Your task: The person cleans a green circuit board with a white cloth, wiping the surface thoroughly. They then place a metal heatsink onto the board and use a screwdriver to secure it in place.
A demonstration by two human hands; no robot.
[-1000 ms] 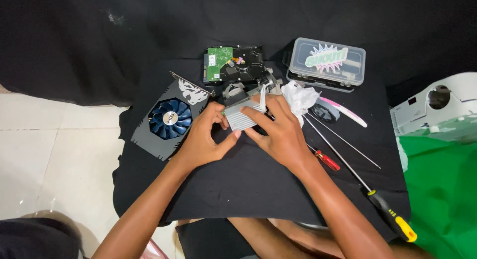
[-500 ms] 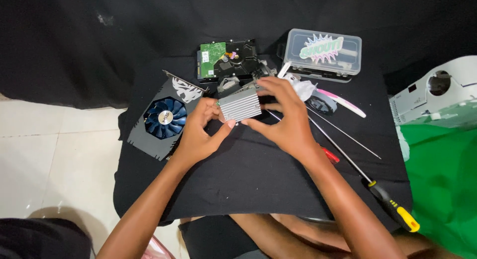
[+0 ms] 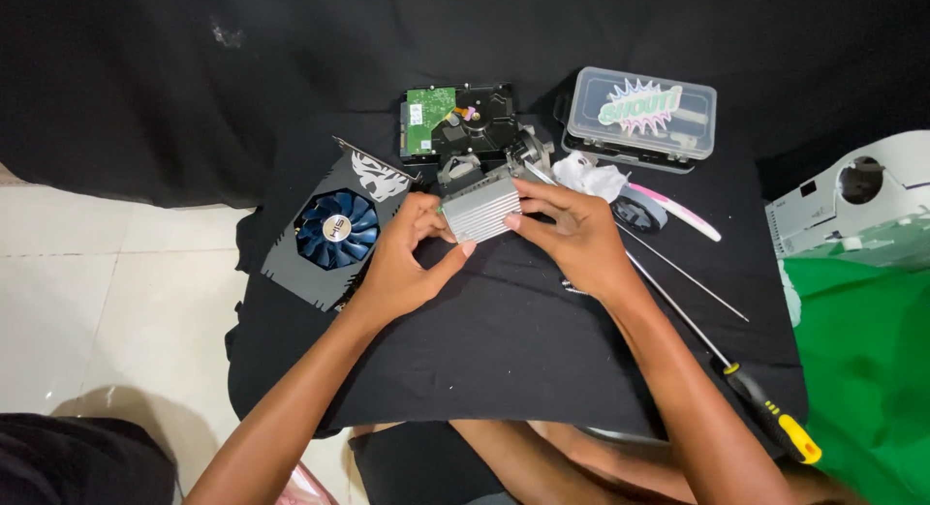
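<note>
We see both hands meeting over a black cloth (image 3: 504, 350) spread on a low surface. The left hand (image 3: 407, 263) grips the near and left edge of a ribbed silver heatsink (image 3: 481, 211), thumb under it, fingers curled above. The right hand (image 3: 572, 236) pinches its right end, fingertips on the fins. The heatsink sits raised between the two hands, tilted, just in front of a hard drive (image 3: 457, 122) lying circuit-side up.

Left of the hands we note a graphics card with a blue fan (image 3: 334, 232), flat on the cloth. Just behind the right hand lies a crumpled white tissue (image 3: 591, 176); farther back, a clear plastic box (image 3: 639, 113). A long screwdriver with a yellow-and-black handle (image 3: 765, 418) runs diagonally beside the right forearm, a thin metal rod (image 3: 693, 280) near it.
</note>
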